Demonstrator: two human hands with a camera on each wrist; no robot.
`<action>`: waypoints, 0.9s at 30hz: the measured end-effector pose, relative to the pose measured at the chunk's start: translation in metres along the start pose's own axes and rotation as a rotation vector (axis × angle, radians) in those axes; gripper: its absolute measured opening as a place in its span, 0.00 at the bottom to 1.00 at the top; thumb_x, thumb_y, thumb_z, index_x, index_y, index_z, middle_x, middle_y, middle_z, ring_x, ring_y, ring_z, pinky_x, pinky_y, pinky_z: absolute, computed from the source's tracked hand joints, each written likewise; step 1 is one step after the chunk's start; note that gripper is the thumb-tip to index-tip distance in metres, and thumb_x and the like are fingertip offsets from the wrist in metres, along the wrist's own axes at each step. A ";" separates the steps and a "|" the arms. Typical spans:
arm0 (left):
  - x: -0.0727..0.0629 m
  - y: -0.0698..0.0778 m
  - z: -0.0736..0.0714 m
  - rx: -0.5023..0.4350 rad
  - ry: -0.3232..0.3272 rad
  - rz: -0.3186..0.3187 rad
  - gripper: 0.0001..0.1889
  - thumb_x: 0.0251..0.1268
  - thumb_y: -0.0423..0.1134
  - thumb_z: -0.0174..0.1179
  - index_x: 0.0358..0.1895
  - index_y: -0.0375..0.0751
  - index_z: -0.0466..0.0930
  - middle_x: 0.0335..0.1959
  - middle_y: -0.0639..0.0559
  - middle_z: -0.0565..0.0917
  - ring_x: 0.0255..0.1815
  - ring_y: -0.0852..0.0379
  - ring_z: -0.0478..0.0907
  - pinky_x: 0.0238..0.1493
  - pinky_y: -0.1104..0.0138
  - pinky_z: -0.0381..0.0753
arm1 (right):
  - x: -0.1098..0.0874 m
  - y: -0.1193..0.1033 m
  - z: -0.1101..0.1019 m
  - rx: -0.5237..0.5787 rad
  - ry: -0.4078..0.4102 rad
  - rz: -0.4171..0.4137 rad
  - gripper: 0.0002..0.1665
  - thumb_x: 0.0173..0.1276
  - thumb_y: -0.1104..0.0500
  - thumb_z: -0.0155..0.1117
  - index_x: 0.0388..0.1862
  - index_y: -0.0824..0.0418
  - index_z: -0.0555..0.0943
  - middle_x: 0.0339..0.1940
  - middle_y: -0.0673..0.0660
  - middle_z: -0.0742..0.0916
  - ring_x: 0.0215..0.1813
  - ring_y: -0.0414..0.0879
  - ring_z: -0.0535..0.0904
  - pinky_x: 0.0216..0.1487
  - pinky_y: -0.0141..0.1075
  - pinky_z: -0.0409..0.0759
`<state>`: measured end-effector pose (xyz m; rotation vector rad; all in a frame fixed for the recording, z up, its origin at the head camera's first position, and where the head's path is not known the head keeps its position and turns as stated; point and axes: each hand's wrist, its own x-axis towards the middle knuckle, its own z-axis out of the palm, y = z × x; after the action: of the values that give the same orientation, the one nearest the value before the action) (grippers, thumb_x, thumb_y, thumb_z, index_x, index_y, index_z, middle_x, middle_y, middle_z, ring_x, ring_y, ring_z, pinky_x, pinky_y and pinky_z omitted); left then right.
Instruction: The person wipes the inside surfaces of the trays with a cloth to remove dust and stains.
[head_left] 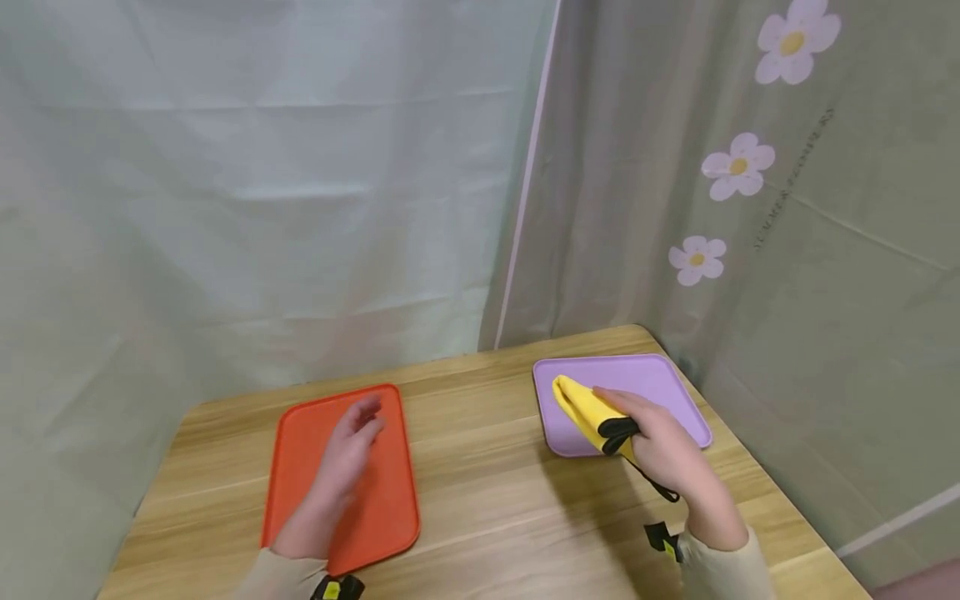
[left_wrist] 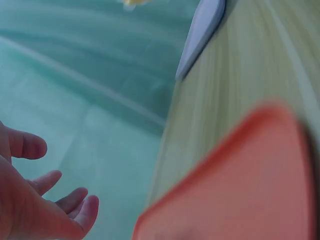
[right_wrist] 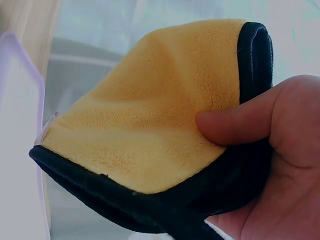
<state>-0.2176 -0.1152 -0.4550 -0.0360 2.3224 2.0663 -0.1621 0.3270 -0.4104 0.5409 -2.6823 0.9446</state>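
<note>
A folded yellow towel (head_left: 585, 406) with black edging is pinched in my right hand (head_left: 667, 450), held above the near part of a purple tray (head_left: 652, 375). In the right wrist view the thumb presses on the fluffy yellow face of the towel (right_wrist: 160, 110), and the other fingers are hidden behind it. Over a red tray (head_left: 382, 508) hovers my left hand (head_left: 348, 446), its fingers loosely bent and holding nothing. The left wrist view shows that hand (left_wrist: 45, 200) with thumb and fingers apart, beside the red tray (left_wrist: 245, 190).
Both trays lie on a wood-grain table (head_left: 480, 467), red at the left and purple at the far right corner. A pale curtain (head_left: 300, 208) hangs behind the table, and a curtain with printed flowers (head_left: 738, 167) runs along the right side.
</note>
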 end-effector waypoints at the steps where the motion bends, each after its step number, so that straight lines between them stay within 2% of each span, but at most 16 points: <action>1: 0.002 0.000 0.010 -0.012 -0.011 0.009 0.28 0.84 0.30 0.48 0.81 0.28 0.58 0.79 0.32 0.64 0.80 0.37 0.60 0.75 0.55 0.62 | -0.001 0.002 -0.002 -0.005 0.004 0.008 0.43 0.62 0.83 0.48 0.76 0.61 0.77 0.70 0.60 0.84 0.73 0.63 0.77 0.72 0.63 0.73; 4: 0.008 -0.001 0.037 -0.030 -0.028 0.026 0.27 0.82 0.30 0.51 0.79 0.28 0.62 0.76 0.31 0.68 0.77 0.35 0.65 0.74 0.51 0.64 | -0.003 0.009 -0.008 -0.016 0.013 0.036 0.40 0.66 0.81 0.51 0.77 0.61 0.77 0.71 0.60 0.84 0.73 0.63 0.77 0.72 0.62 0.72; 7: 0.015 -0.004 0.059 0.005 -0.038 0.026 0.27 0.80 0.31 0.53 0.78 0.30 0.66 0.74 0.32 0.71 0.74 0.35 0.67 0.72 0.49 0.67 | -0.005 0.015 -0.013 -0.022 0.028 0.048 0.39 0.67 0.80 0.52 0.77 0.61 0.77 0.70 0.61 0.84 0.72 0.63 0.78 0.71 0.62 0.73; 10: 0.026 -0.006 0.077 0.066 -0.051 0.032 0.26 0.79 0.32 0.55 0.77 0.32 0.69 0.72 0.33 0.73 0.73 0.34 0.68 0.73 0.46 0.69 | -0.008 0.020 -0.018 -0.023 0.038 0.052 0.41 0.66 0.81 0.50 0.77 0.62 0.76 0.70 0.62 0.84 0.72 0.65 0.78 0.71 0.64 0.72; 13: 0.041 -0.008 0.095 0.169 -0.070 0.061 0.26 0.78 0.34 0.56 0.76 0.33 0.71 0.71 0.33 0.75 0.72 0.34 0.69 0.73 0.43 0.69 | -0.011 0.025 -0.022 -0.020 0.034 0.073 0.42 0.66 0.82 0.49 0.78 0.62 0.76 0.71 0.62 0.83 0.73 0.65 0.76 0.71 0.64 0.71; 16: 0.058 -0.010 0.114 0.306 -0.110 0.119 0.26 0.78 0.34 0.57 0.75 0.33 0.72 0.71 0.31 0.76 0.71 0.32 0.71 0.72 0.42 0.71 | -0.015 0.029 -0.026 -0.035 0.026 0.100 0.41 0.67 0.81 0.49 0.78 0.62 0.75 0.71 0.63 0.83 0.74 0.65 0.75 0.72 0.63 0.71; 21: 0.086 -0.013 0.147 0.554 -0.188 0.274 0.26 0.76 0.33 0.60 0.73 0.29 0.73 0.70 0.29 0.77 0.72 0.32 0.73 0.74 0.42 0.70 | -0.021 0.034 -0.029 -0.067 0.032 0.107 0.35 0.73 0.77 0.54 0.77 0.62 0.77 0.70 0.63 0.84 0.72 0.65 0.77 0.70 0.62 0.73; 27: 0.110 -0.018 0.187 0.831 -0.248 0.458 0.25 0.74 0.34 0.62 0.70 0.26 0.76 0.67 0.31 0.80 0.70 0.33 0.76 0.74 0.45 0.71 | -0.025 0.040 -0.029 -0.086 0.036 0.103 0.34 0.74 0.76 0.55 0.76 0.60 0.78 0.68 0.61 0.85 0.71 0.63 0.79 0.68 0.61 0.74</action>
<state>-0.3253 0.0692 -0.4989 0.7717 2.9782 0.9439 -0.1535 0.3809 -0.4186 0.3682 -2.7264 0.8512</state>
